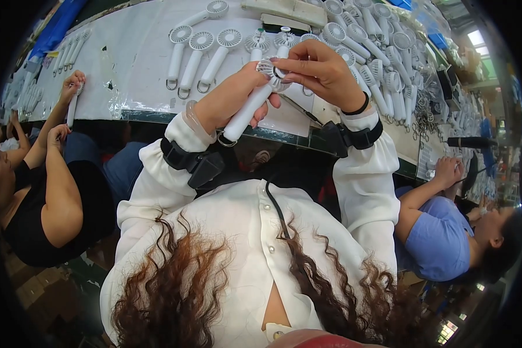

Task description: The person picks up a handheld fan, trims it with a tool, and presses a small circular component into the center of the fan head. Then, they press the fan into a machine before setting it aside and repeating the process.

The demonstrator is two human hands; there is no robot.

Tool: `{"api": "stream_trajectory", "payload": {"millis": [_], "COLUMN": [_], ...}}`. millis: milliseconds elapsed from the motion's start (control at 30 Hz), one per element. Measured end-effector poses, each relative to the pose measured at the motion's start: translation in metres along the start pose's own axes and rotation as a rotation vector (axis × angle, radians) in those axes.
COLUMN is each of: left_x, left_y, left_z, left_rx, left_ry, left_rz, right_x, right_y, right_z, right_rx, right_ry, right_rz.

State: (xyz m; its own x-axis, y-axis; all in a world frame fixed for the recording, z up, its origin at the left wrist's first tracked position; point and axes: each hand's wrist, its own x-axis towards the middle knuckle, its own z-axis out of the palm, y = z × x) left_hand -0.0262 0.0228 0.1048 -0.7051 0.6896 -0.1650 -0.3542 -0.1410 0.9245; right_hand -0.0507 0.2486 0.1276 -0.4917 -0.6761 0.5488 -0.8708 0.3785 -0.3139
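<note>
A white handheld fan [248,115] is tilted in front of me, its round grille up and the metal ring on its handle end down toward me. My left hand [233,95] is closed around it just below the head, with fingertips showing past the handle. My right hand [322,71] pinches at the middle of the grille, where a small dark-rimmed round spot shows. Whatever the right fingertips hold is mostly hidden by them. Just beyond my hands, several white fans [200,42] lie in a row on the white-covered table [134,69].
A large pile of white fans [397,64] covers the table at right. Tweezers [301,109] lie near the front edge by my right wrist. A pale box [287,10] stands at the back. Co-workers sit at left, one holding a fan [72,107], and at right.
</note>
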Motion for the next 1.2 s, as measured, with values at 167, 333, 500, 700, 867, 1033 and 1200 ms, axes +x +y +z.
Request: {"api": "stream_trajectory", "payload": {"millis": [167, 333, 500, 700, 867, 1033, 1200], "left_x": [0.000, -0.001, 0.001, 0.001, 0.001, 0.001, 0.002], "left_y": [0.000, 0.000, -0.001, 0.000, -0.001, -0.002, -0.005], "left_z": [0.001, 0.005, 0.001, 0.001, 0.000, 0.000, -0.001], "left_rx": [-0.020, -0.012, -0.016, -0.027, -0.041, -0.062, -0.069], "left_ry": [0.000, 0.031, 0.020, 0.033, 0.013, 0.004, 0.024], "left_rz": [-0.022, -0.024, -0.012, -0.022, -0.027, -0.040, -0.048], "right_x": [-0.002, -0.003, -0.006, -0.007, -0.006, -0.008, -0.006], "right_y": [0.001, -0.003, -0.004, -0.003, 0.002, 0.001, -0.003], "right_z": [0.002, 0.005, 0.008, 0.009, 0.008, 0.007, 0.004], "right_rx": [-0.019, 0.014, 0.029, -0.016, -0.074, -0.104, -0.133], "right_ry": [-0.013, 0.028, 0.080, 0.109, 0.093, 0.062, 0.014], "right_rz": [0.003, -0.002, -0.017, -0.072, -0.142, -0.153, -0.142]}}
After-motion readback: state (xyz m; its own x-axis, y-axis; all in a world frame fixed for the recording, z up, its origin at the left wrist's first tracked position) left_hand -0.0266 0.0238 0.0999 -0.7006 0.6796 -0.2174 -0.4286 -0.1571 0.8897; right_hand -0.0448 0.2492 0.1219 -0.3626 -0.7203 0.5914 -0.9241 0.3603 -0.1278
